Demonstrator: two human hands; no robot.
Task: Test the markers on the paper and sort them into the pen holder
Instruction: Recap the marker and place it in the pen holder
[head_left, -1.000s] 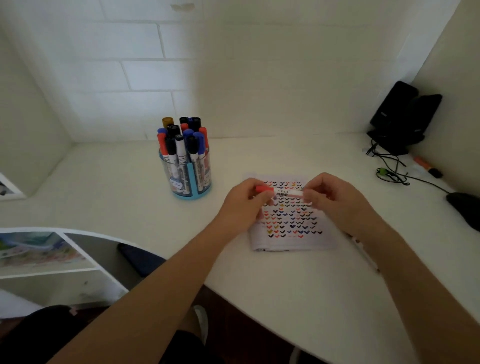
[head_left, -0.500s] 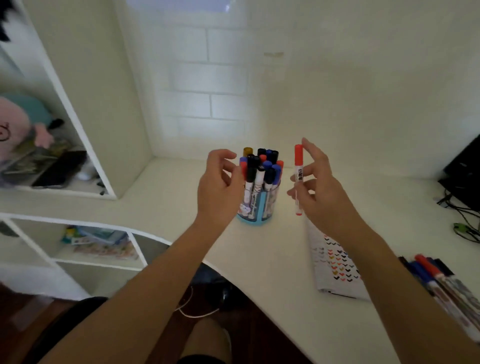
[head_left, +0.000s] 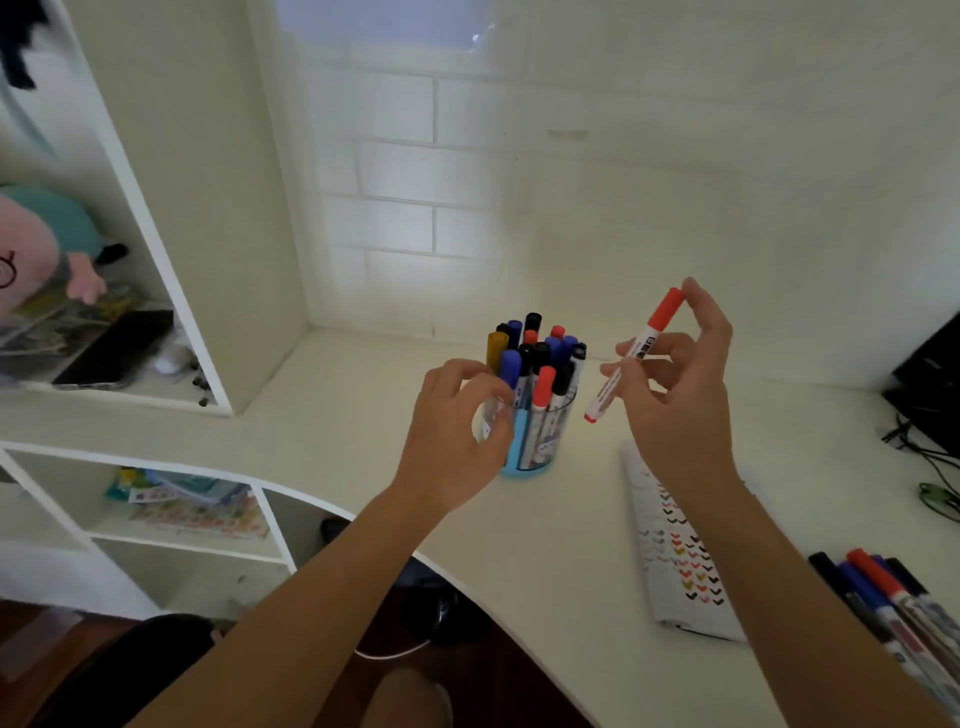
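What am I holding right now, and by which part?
The right hand pinches the red marker mid-barrel. The left hand is at the pen holder; grip cannot be told.

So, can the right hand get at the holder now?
Probably yes: the right hand, holding a red marker, is just beside the holder with nothing between; the left hand is at its left side.

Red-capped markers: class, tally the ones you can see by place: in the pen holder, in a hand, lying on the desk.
In the pen holder: 3
Red-capped marker in the right hand: 1
Lying on the desk: 1
Total: 5
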